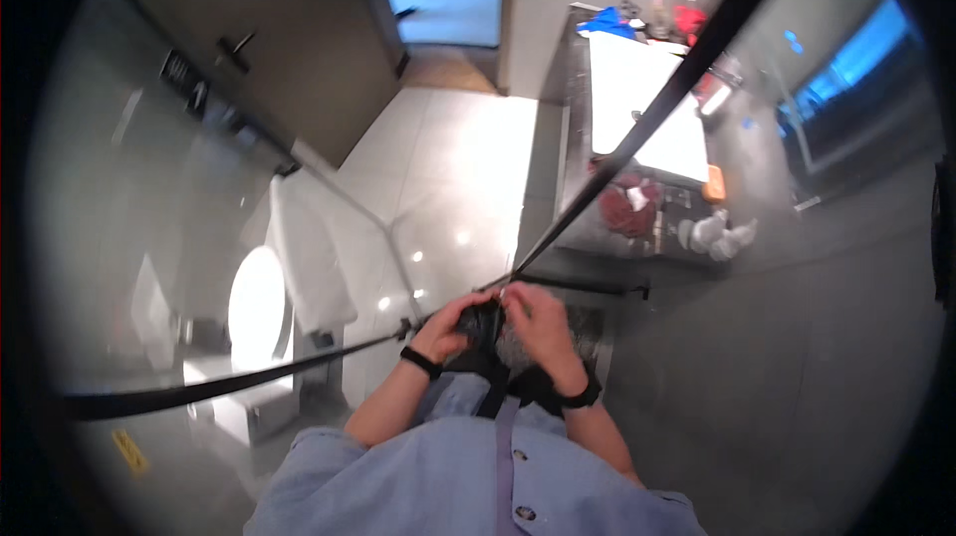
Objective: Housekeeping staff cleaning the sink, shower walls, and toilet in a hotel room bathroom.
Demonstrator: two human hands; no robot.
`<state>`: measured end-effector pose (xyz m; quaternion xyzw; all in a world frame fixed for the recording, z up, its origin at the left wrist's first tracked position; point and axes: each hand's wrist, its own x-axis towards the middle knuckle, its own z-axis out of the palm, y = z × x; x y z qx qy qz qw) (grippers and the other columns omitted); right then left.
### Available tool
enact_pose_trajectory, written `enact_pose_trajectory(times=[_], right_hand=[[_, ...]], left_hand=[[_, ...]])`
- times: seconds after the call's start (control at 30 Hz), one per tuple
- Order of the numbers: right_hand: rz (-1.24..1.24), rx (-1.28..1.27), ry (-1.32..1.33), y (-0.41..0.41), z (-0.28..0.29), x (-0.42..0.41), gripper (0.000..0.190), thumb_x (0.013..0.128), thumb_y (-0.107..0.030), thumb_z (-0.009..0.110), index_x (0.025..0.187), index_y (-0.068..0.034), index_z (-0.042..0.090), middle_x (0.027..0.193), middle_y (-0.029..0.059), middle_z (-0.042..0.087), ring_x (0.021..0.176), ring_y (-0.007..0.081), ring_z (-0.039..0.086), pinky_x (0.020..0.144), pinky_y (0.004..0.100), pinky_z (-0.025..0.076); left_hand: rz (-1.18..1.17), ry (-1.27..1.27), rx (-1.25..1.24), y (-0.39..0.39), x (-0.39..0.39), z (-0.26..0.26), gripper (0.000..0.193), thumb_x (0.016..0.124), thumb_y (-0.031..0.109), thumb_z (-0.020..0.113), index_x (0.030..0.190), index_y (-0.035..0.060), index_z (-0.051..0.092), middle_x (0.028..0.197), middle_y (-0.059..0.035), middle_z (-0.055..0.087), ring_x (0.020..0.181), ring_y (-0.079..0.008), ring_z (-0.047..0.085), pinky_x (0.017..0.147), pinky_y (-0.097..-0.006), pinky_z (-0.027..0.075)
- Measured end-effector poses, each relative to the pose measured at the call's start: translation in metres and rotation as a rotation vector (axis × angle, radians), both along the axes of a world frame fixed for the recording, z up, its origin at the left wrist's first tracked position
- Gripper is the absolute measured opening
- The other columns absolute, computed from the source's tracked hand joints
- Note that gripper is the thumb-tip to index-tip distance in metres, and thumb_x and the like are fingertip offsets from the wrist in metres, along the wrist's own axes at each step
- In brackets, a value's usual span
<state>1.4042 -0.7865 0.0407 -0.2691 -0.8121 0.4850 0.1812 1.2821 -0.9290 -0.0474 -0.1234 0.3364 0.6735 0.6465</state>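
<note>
My left hand (pixel 446 328) curls around a dark, shiny thing (pixel 479 321), perhaps a black plastic bag, in front of my waist. My right hand (pixel 539 321) is bent inward, its fingertips close together at the upper edge of that dark thing. Blur hides whether they pinch it. The fingertips of both hands almost meet there. Each wrist wears a black band. Right behind the hands, the black-framed corner of a glass shower enclosure (pixel 515 272) meets my line of sight.
Outside the glass, a dark counter (pixel 575 110) carries a white basin (pixel 631 99), a reddish cloth (pixel 627 209) and an orange item (pixel 715 185). To the left are a lit toilet (pixel 258 304), a hanging white towel (pixel 310 259) and a brown door (pixel 299 35) beside an open doorway.
</note>
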Motion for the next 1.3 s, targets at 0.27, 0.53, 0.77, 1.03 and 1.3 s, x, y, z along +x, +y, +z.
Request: enact_pose_trajectory(times=[0.27,0.53,0.77,1.03,1.3], right_hand=[[0.063,-0.067,0.050,0.026,0.022,-0.052,0.016,0.087,-0.011,0.062,0.100,-0.002,0.065,0.088,0.0164,0.065,0.081,0.0321,0.063,0.074,0.0358,0.050],[0.359,0.011,-0.101,0.036,0.000,-0.087,0.022,0.088,-0.020,0.061,0.106,-0.007,0.064,0.092,0.0130,0.066,0.084,0.0296,0.063,0.075,0.0375,0.050],[-0.008,-0.899,0.019,0.051,-0.044,-0.156,0.035,0.100,-0.030,0.047,0.112,0.001,0.061,0.101,0.0120,0.067,0.096,0.0197,0.063,0.084,0.0320,0.050],[-0.472,-1.721,0.408,0.097,-0.140,-0.281,0.046,0.102,-0.046,0.033,0.108,-0.008,0.059,0.091,0.0040,0.066,0.091,0.0151,0.063,0.079,0.0299,0.051],[-0.484,-1.736,0.761,0.183,-0.107,-0.427,0.031,0.100,-0.041,0.043,0.104,-0.017,0.063,0.101,0.0026,0.068,0.094,0.0188,0.066,0.086,0.0333,0.054]], left_hand=[[0.343,-0.105,0.205,0.020,-0.070,0.053,0.019,0.090,0.016,0.060,0.108,0.0098,0.061,0.103,-0.0089,0.064,0.095,-0.0250,0.063,0.084,-0.0432,0.054],[0.509,-0.089,0.310,0.050,-0.138,0.045,0.017,0.089,0.014,0.058,0.104,0.0093,0.064,0.104,-0.0084,0.065,0.098,-0.0243,0.062,0.090,-0.0419,0.052],[0.515,-0.078,0.225,0.114,-0.215,0.047,0.019,0.088,0.016,0.060,0.105,0.0075,0.063,0.105,-0.0110,0.065,0.099,-0.0280,0.062,0.091,-0.0471,0.051],[0.065,-0.131,0.129,0.202,-0.295,0.051,0.019,0.092,0.017,0.056,0.108,0.0086,0.061,0.101,-0.0089,0.065,0.092,-0.0234,0.064,0.084,-0.0407,0.054],[-0.131,-0.215,0.129,0.282,-0.417,0.070,0.023,0.090,0.011,0.057,0.110,0.0006,0.060,0.100,-0.0115,0.065,0.096,-0.0234,0.064,0.089,-0.0377,0.052]])
